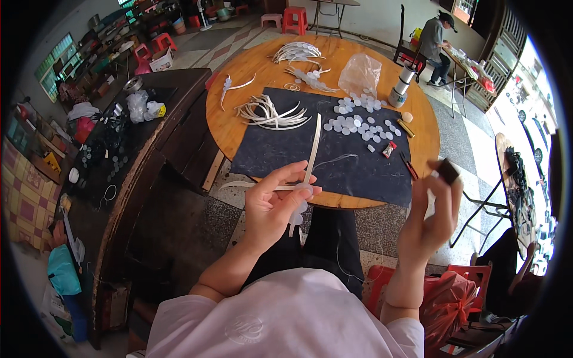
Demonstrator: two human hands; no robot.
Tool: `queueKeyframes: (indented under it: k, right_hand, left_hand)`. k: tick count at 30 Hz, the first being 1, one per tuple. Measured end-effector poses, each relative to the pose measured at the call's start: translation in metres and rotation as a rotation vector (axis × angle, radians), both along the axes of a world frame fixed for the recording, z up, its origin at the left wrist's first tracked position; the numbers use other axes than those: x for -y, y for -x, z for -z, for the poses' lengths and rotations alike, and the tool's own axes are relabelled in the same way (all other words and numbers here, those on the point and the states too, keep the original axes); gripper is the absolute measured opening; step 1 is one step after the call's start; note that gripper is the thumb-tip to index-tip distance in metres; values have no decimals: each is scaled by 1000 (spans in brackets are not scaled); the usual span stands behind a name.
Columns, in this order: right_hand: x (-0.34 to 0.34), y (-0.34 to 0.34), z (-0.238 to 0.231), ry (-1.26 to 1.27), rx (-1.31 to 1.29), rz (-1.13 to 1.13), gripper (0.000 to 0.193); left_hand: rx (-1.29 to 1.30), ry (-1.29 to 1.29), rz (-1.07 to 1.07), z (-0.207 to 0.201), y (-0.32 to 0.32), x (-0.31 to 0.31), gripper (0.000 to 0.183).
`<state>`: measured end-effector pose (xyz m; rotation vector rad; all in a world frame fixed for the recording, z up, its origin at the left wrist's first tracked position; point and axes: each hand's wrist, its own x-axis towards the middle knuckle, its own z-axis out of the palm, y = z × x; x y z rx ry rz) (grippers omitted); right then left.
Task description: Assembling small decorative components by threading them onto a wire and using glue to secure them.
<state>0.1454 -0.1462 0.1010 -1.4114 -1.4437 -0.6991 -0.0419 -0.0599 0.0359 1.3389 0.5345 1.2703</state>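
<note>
My left hand (pixel 276 203) pinches several long white strips (pixel 312 149) together with a pale round disc (pixel 301 191) at the near edge of the round wooden table (pixel 236 128). A thin thread runs from the strips toward my lap. My right hand (pixel 431 215) is raised at the right, closed on a small dark brown block (pixel 447 171). A dark mat (pixel 280 149) covers the table's near half, with several pale discs (pixel 358 122) scattered on it.
More white strip bundles (pixel 268 113) lie on the table, plus a clear plastic bag (pixel 359 73), a spool (pixel 401 86) and a lighter (pixel 388 149). A dark cluttered cabinet (pixel 137 143) stands left. Another person (pixel 433 42) sits at a far table. Red stools (pixel 444 286) are near my right side.
</note>
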Motion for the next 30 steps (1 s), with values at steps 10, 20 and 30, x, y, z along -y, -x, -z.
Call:
queueKeyframes:
  k: [10, 20, 30]
  right_hand:
    - [10, 49, 34, 435, -263, -524, 11]
    - [7, 48, 34, 508, -263, -574, 12]
    - [10, 46, 35, 534, -276, -565, 11]
  left_hand:
    - [-91, -231, -65, 10, -4, 11, 30]
    - [-232, -420, -68, 9, -1, 12, 30]
    - [-285, -486, -46, 9, -1, 13, 30]
